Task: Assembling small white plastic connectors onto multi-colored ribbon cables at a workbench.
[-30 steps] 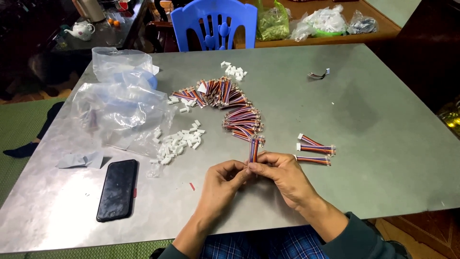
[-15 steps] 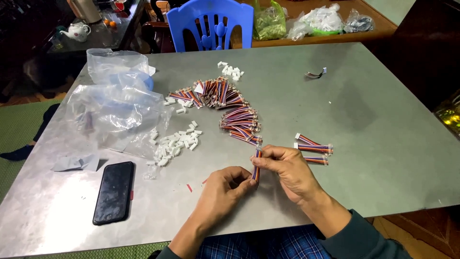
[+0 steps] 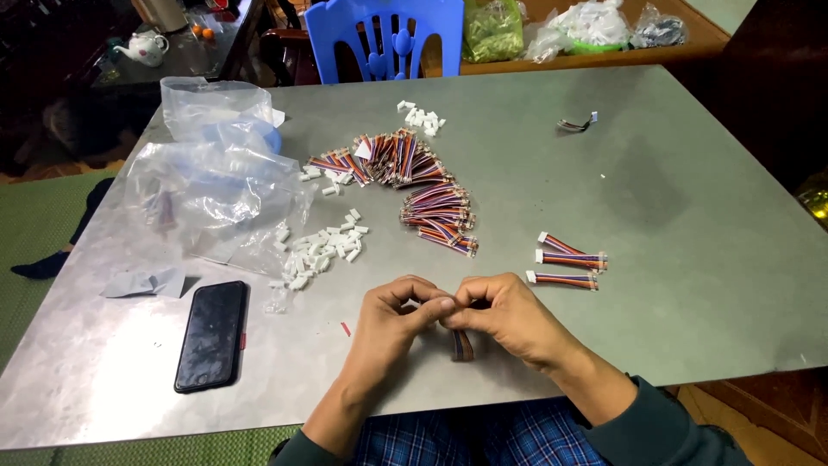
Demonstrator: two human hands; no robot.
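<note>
Both hands have drawn nearer the table edge; left hand [image 3: 392,315] and right hand [image 3: 509,315] pinch a short multicoloured ribbon cable [image 3: 463,345], fingers closed, apparently seating a connector beside small white plastic connector housings [image 3: 323,250].

This looks like a home used for small assembly piecework. A grey metal counter [image 3: 604,173] fills the frame, strewn at centre with short multicoloured ribbon cables [image 3: 431,194], small white plastic connector housings [image 3: 323,250] and clear plastic bags [image 3: 207,173]. Along the top edge stand a blue plastic chair [image 3: 388,34] and, at upper left, a white teapot [image 3: 142,47] on a dark wooden table [image 3: 185,60].
</note>
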